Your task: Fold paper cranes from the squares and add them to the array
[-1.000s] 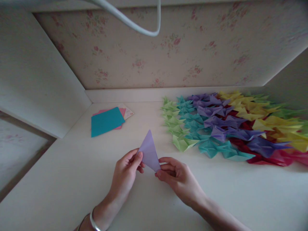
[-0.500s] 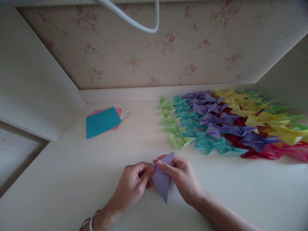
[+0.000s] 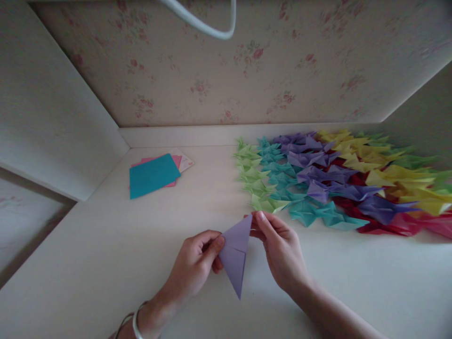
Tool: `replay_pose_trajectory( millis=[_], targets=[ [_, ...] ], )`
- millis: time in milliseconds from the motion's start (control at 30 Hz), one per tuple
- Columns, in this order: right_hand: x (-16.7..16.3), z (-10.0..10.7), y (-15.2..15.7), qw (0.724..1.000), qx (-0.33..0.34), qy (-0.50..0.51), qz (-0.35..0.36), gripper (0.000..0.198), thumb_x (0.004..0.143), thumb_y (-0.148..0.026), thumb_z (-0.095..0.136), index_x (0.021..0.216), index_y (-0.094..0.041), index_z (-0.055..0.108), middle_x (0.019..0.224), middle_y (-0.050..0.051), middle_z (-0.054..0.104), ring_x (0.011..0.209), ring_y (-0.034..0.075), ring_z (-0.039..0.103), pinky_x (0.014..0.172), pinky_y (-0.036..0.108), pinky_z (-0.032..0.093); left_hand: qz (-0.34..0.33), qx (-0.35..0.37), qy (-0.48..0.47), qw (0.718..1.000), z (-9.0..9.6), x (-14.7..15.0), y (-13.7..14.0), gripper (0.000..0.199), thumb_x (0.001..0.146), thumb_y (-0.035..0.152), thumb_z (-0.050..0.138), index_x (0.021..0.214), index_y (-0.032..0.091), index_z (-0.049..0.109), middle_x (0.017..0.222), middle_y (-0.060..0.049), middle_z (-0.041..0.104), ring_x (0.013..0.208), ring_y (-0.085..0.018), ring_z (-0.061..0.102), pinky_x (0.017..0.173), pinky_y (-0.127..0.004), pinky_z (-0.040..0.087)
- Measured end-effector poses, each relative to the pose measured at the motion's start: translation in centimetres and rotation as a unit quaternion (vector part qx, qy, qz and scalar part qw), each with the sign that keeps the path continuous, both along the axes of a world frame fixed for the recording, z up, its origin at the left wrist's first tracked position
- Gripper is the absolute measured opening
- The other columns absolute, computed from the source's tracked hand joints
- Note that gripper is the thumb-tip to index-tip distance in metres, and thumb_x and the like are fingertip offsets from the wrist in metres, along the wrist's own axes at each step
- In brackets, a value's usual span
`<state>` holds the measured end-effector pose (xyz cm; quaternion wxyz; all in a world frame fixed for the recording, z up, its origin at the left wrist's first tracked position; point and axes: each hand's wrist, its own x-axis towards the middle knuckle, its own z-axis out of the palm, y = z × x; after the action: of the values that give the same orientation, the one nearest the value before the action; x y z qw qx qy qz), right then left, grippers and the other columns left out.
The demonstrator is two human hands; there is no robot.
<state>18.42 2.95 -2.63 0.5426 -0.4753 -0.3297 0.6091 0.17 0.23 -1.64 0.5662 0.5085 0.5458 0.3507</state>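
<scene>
A sheet of purple origami paper (image 3: 233, 252), folded into a triangle with a crease line across its middle, is held above the white tabletop. My left hand (image 3: 197, 263) pinches its left corner, thumb on the front and fingers behind. At the upper tip, my right hand (image 3: 280, 245) has its fingers closed, with a fingertip reaching behind the paper and the thumb just right of the tip. Contact behind the paper is partly hidden. One point of the triangle hangs down between my hands.
Rows of folded paper pieces in green, teal, purple, yellow and red (image 3: 319, 181) cover the table's right back. A teal paper sheet (image 3: 153, 175) lies over pink paper (image 3: 178, 162) at the back left. A white cable (image 3: 208, 29) hangs in front of the floral wall.
My right hand has shifted up and right, its thumb sliding off the paper's face to the upper tip. More of the purple paper shows. My left hand keeps its pinch.
</scene>
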Motion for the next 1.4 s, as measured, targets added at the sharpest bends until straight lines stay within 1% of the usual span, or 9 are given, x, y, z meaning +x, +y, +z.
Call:
replay_pose_trajectory(
  millis=[200,300,467,633,767,933,1033,1167,1400],
  targets=[
    [-0.9,1.1,-1.2,0.977,0.027,0.000,0.213,0.027,0.088,-0.043,0.068,0.093,-0.017,0.077,0.082,0.004,0.072,0.074,0.018,0.066,0.076,0.031,0.055,0.088,0.046,0.028,0.995,-0.6,-0.1,0.2,0.029,0.093,0.044,0.057,0.105,0.018,0.061,0.066,0.002,0.061,0.053,-0.014,0.057,0.049,-0.023,0.046],
    [-1.3,0.7,-1.7,0.975,0.055,-0.062,0.207,0.029,0.090,-0.040,0.064,0.077,-0.016,0.074,0.072,0.001,0.066,0.068,0.015,0.062,0.069,0.026,0.055,0.123,0.147,0.107,0.976,-1.0,-0.1,0.0,0.021,0.094,0.037,0.057,0.109,0.022,0.057,0.093,-0.004,0.064,0.068,-0.015,0.063,0.053,-0.024,0.051],
    [-1.0,0.2,-1.4,0.977,0.072,-0.108,0.167,0.027,0.091,-0.039,0.064,0.081,-0.016,0.073,0.071,0.000,0.066,0.068,0.015,0.062,0.068,0.025,0.056,0.037,0.269,0.195,0.942,-1.2,0.2,-0.6,0.012,0.091,0.029,0.061,0.102,0.023,0.064,0.129,-0.012,0.053,0.113,-0.025,0.059,0.072,-0.029,0.057],
    [-0.7,0.7,-1.4,0.977,0.084,-0.078,0.181,0.027,0.087,-0.034,0.071,0.111,-0.022,0.073,0.101,0.005,0.076,0.091,0.022,0.071,0.080,0.030,0.057,0.005,0.177,0.084,0.981,-0.1,0.6,-0.8,0.043,0.081,0.031,0.076,0.119,0.024,0.057,0.135,-0.012,0.055,0.118,-0.030,0.060,0.091,-0.039,0.055],
    [-0.6,0.6,-1.4,0.981,0.058,-0.058,0.175,0.033,0.081,-0.035,0.077,0.112,-0.024,0.070,0.106,0.005,0.076,0.077,0.020,0.074,0.069,0.029,0.058,-0.014,0.061,-0.069,0.996,0.6,0.6,-0.7,0.044,0.085,0.030,0.073,0.124,0.025,0.053,0.124,-0.010,0.064,0.107,-0.027,0.067,0.086,-0.037,0.056],
    [-0.5,0.6,-1.3,0.982,0.046,-0.070,0.171,0.031,0.082,-0.036,0.076,0.109,-0.023,0.067,0.099,0.003,0.076,0.077,0.018,0.073,0.072,0.028,0.057,-0.021,0.020,-0.146,0.989,0.9,0.4,-0.7,0.036,0.087,0.027,0.071,0.119,0.023,0.055,0.129,-0.010,0.064,0.108,-0.025,0.066,0.086,-0.034,0.054],
    [-0.4,0.7,-1.4,0.982,0.048,-0.067,0.173,0.027,0.087,-0.037,0.070,0.110,-0.022,0.066,0.091,0.003,0.076,0.078,0.018,0.072,0.075,0.030,0.057,0.002,0.028,-0.151,0.988,0.8,0.3,-0.6,0.031,0.090,0.026,0.068,0.118,0.023,0.055,0.126,-0.008,0.065,0.109,-0.023,0.065,0.089,-0.031,0.052],
    [-0.1,0.4,-1.4,0.979,0.086,-0.111,0.148,0.027,0.091,-0.032,0.063,0.117,-0.023,0.064,0.107,0.006,0.074,0.083,0.019,0.072,0.076,0.033,0.058,0.014,0.044,-0.098,0.994,0.6,0.1,-0.7,0.034,0.094,0.027,0.061,0.127,0.025,0.053,0.137,-0.009,0.060,0.124,-0.026,0.057,0.096,-0.033,0.049],
    [-0.7,-0.2,-1.8,0.939,0.152,-0.299,0.072,0.044,0.075,-0.008,0.057,0.116,-0.023,0.063,0.107,0.006,0.075,0.091,0.022,0.072,0.066,0.027,0.058,0.001,0.105,0.013,0.994,0.2,-0.1,-1.7,0.058,0.089,0.011,0.059,0.142,0.030,0.049,0.158,-0.007,0.038,0.143,-0.031,0.036,0.116,-0.043,0.030]
  ],
)
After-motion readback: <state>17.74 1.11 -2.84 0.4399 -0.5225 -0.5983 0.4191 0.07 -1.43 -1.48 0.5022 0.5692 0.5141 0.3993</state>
